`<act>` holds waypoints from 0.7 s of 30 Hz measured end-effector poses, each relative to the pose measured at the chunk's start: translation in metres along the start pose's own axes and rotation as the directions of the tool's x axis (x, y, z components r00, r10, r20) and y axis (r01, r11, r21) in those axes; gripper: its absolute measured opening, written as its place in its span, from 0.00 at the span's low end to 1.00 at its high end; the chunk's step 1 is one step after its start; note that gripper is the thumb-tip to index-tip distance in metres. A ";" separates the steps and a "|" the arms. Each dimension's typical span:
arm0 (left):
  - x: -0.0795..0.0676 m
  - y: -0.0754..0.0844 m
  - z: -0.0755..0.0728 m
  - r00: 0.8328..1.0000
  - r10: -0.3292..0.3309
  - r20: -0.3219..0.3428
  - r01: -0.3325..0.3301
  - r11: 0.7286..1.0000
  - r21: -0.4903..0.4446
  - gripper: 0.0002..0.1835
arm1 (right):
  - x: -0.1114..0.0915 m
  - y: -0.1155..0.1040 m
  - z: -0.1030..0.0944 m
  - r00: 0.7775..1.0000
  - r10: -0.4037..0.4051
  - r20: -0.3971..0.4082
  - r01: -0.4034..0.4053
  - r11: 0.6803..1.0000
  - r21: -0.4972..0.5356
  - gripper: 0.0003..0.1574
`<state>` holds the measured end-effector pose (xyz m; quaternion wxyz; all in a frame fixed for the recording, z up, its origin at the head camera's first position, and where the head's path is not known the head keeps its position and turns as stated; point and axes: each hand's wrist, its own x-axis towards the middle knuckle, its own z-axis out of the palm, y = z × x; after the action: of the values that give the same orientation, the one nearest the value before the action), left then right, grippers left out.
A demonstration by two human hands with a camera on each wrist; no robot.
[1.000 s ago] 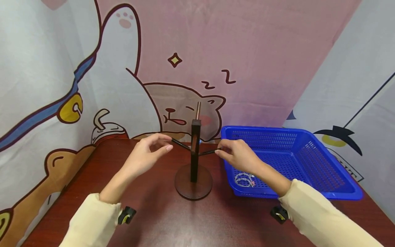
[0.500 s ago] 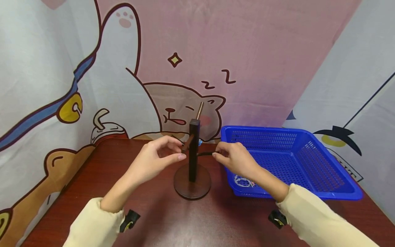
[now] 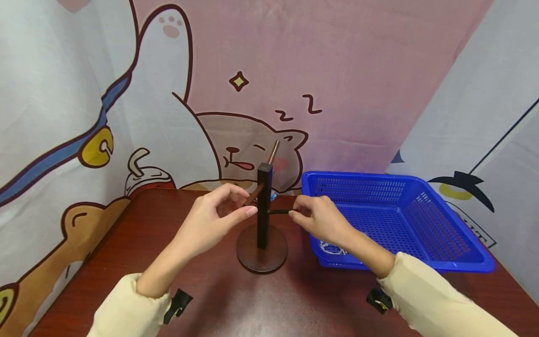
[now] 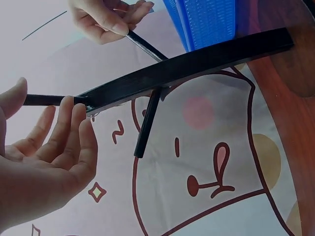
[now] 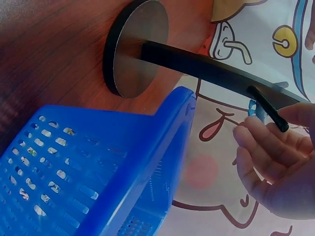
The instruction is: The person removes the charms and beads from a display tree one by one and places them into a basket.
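Observation:
A dark wooden stand (image 3: 263, 220) with a round base and several thin pegs on its post stands upright on the table. My left hand (image 3: 212, 217) is left of the post, thumb and fingers around the near peg (image 3: 254, 194). In the left wrist view that hand (image 4: 54, 142) has a peg (image 4: 47, 100) between thumb and fingertips. Right of the post, my right hand (image 3: 317, 217) pinches the end of the side peg (image 3: 280, 211). A small blue item (image 5: 252, 108) shows beside that peg in the right wrist view, partly behind the post in the head view.
At the right is a blue plastic basket (image 3: 404, 262) with a clear beaded bracelet (image 3: 331, 248) in its near left corner, partly covered by the right forearm. Behind the red-brown table (image 3: 202, 281) hangs a printed cartoon curtain (image 3: 358, 61).
The stand has turned, its near peg swinging left of the post, and its base has shifted slightly left. My left hand has moved right to that peg; my right hand went slightly left.

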<state>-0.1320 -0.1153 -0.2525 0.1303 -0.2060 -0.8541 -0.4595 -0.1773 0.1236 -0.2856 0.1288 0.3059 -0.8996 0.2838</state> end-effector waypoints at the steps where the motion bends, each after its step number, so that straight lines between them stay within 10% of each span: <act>1: 0.000 0.000 0.000 1.000 0.003 0.000 -0.003 1.000 0.002 0.11 | 0.000 0.000 0.000 1.000 0.000 0.002 0.000 1.000 0.002 0.09; 21: 0.010 -0.011 -0.010 1.000 0.017 -0.005 -0.017 1.000 0.024 0.07 | -0.008 -0.008 -0.004 0.994 -0.032 0.102 0.025 0.997 0.071 0.07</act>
<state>-0.1461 -0.1268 -0.2508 0.1391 -0.2105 -0.8573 -0.4488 -0.1660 0.1250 -0.2822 0.0756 0.3371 -0.8902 0.2971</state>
